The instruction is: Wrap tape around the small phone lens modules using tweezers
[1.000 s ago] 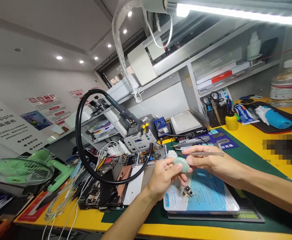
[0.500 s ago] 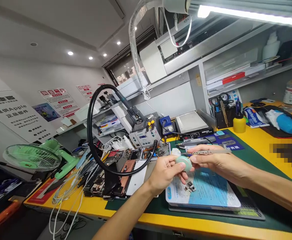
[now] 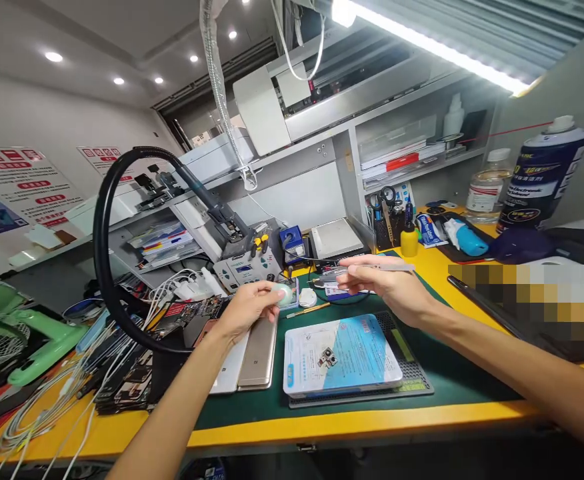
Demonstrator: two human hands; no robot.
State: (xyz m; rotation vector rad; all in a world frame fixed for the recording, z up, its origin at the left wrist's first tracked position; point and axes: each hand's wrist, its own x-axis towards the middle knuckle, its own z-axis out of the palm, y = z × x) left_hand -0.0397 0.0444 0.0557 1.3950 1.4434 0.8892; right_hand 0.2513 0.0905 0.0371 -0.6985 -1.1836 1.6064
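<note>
Between the thumb and fingers of my left hand point(image 3: 252, 307) is a small round pale-green case point(image 3: 285, 293), over the left part of the mat. My right hand point(image 3: 387, 283) is closed around slim grey tweezers point(image 3: 397, 267), which point to the left. Below and between the hands, a flat blue-and-white box point(image 3: 357, 363) lies on a perforated grey plate point(image 3: 417, 363). On the box rests a small camera module point(image 3: 327, 358). A round white item point(image 3: 307, 298) and a thin gold-coloured tool point(image 3: 312, 309) lie behind the box.
Phones point(image 3: 259, 353), circuit boards point(image 3: 132, 380) and white cables point(image 3: 42, 413) crowd the left. A black hose point(image 3: 103, 247) loops up from a control station point(image 3: 247, 267). A yellow bottle point(image 3: 409, 243), a spray can point(image 3: 545, 177) and a clear bottle point(image 3: 486, 190) stand at right.
My hands have moved apart: the left with the green case to the left, the right with the tweezers away from it. The view has swung right, bringing the spray can in.
</note>
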